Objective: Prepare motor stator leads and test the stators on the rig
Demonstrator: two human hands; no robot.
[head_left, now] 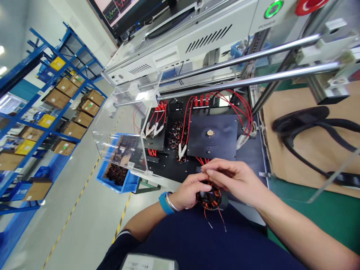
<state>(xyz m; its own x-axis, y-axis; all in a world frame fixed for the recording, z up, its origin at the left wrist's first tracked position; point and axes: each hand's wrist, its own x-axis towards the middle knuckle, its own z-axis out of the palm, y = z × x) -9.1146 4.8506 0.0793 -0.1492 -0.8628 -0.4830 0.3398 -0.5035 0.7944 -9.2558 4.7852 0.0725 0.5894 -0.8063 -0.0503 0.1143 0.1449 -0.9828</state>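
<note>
My left hand [189,192] is closed around a motor stator [212,200], a round black core with copper windings, held in front of my body. Two thin wire leads [221,217] hang from its lower side. At the stator's upper edge, the fingertips of my right hand [232,178] are pinched together, meeting those of the left. What they pinch is too small to make out. Just beyond the hands lies a black plate fixture [213,135] with red wires around it. White clips [182,152] on red leads rest left of the plate, by more stators [177,137].
Metal rods [239,80] and a clear plastic cover [123,123] span the station. A blue bin [131,182] of dark parts stands lower left. A black strapped device [300,122] lies on cardboard at right. Above are a green-lit power button [273,9] and a red knob [311,5].
</note>
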